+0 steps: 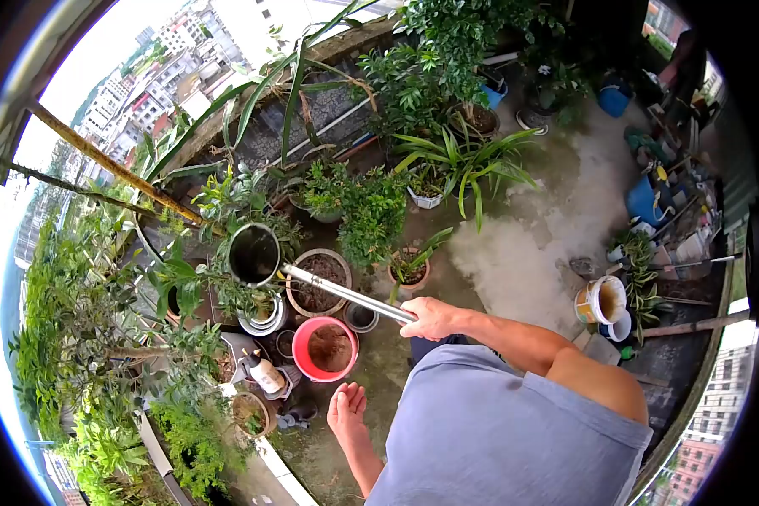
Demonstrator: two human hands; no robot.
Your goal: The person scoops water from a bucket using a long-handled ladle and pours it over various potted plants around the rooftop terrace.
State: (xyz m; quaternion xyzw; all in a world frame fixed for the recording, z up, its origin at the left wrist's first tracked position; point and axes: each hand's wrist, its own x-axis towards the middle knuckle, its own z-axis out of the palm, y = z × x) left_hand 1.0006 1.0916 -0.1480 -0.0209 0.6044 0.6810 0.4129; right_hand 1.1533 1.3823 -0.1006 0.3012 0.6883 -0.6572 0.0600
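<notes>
My right hand (431,319) is wrapped round the end of a pale metal handle. It belongs to a long-handled dipper (267,280), whose dark round cup is held out over the plants to the left. My left hand (348,411) hangs in front of my body, fingers loosely curled and apart from any object. Nearest to it stands a pink bucket (351,364) with brown contents. Beyond the bucket, a round planter (342,268) of soil lies under the dipper's handle, and a small dark pot (362,317) sits beside it.
Leafy shrubs (177,346) fill the left side. A white spray bottle (266,376) stands left of the pink bucket. Potted plants (468,160) line the far wall. At right are a white bucket (602,301), a blue bucket (645,200) and clutter along the parapet.
</notes>
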